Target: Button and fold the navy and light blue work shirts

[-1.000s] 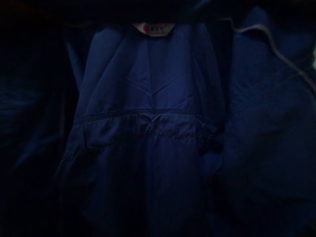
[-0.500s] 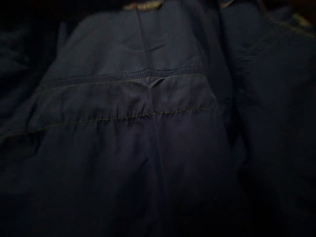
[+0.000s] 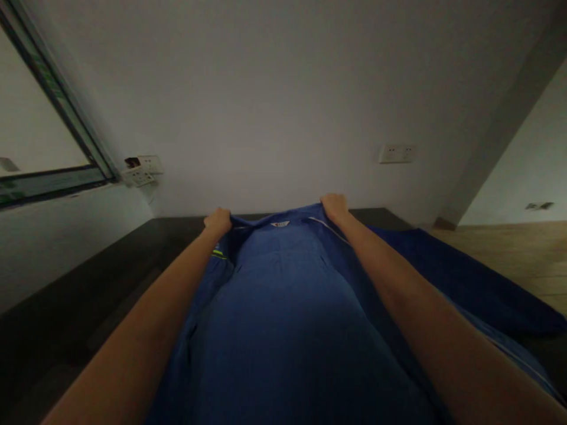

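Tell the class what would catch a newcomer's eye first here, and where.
The open blue jacket fills the lower middle, its inside facing the viewer. The left hand and right hand grip its top edge, either side of a white label. A wall socket shows above, right of centre.

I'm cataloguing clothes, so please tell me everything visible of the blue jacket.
The blue jacket, seemingly thin cloth, has a pale label inside the collar, light edging and yellow-green trim. It spreads open over a dark table, inside showing, collar farthest away, one sleeve stretching right. The left hand and right hand grip it either side of the label.
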`<action>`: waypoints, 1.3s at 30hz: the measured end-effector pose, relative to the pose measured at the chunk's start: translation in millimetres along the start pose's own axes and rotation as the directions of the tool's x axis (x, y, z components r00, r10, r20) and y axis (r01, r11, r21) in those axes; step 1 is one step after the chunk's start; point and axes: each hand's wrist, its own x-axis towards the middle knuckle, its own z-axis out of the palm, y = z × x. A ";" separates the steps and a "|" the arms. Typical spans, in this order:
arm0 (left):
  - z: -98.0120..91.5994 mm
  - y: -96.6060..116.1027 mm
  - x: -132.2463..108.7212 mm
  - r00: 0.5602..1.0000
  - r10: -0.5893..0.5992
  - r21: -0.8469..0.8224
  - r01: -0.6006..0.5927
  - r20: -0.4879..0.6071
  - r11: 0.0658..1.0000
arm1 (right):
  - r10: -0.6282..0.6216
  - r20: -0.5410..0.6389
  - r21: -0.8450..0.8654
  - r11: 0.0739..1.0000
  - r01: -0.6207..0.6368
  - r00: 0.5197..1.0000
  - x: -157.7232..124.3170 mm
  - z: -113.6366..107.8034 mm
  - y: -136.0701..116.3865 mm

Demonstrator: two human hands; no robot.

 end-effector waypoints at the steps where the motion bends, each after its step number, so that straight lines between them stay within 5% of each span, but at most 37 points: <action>1: 21.8 -5.0 -0.4 1.000 -0.025 0.020 0.025 -0.008 0.999 | 0.009 0.009 0.000 1.000 -0.009 1.000 -2.7 18.6 -0.8; 6: 109.2 -36.3 1.9 0.997 -0.072 0.034 0.072 -0.012 0.997 | 0.093 0.070 0.012 0.995 -0.094 0.993 -26.2 108.6 0.0; 10: 139.6 -60.4 14.8 0.997 0.058 -0.056 -0.061 -0.041 0.997 | 0.152 0.098 0.026 0.988 -0.155 0.984 -32.8 148.2 14.0; 20: 125.0 -81.9 32.2 0.968 0.248 -0.203 -0.250 -0.038 0.947 | 0.206 0.060 0.139 0.967 -0.212 0.977 -30.8 162.7 39.5; 26: 104.8 -77.1 41.4 0.979 0.159 -0.079 -0.170 -0.129 0.982 | 0.143 0.043 0.334 0.931 -0.149 0.989 -19.6 152.5 48.4; 32: 98.7 -66.6 48.5 0.944 0.092 -0.044 -0.111 -0.318 0.993 | 0.263 0.054 0.341 0.902 -0.265 0.963 -8.0 139.4 40.4; 39: 116.8 -63.1 39.5 0.986 0.105 0.047 -0.100 -0.126 0.994 | 0.205 0.014 0.270 0.941 -0.201 0.979 -20.4 137.9 24.7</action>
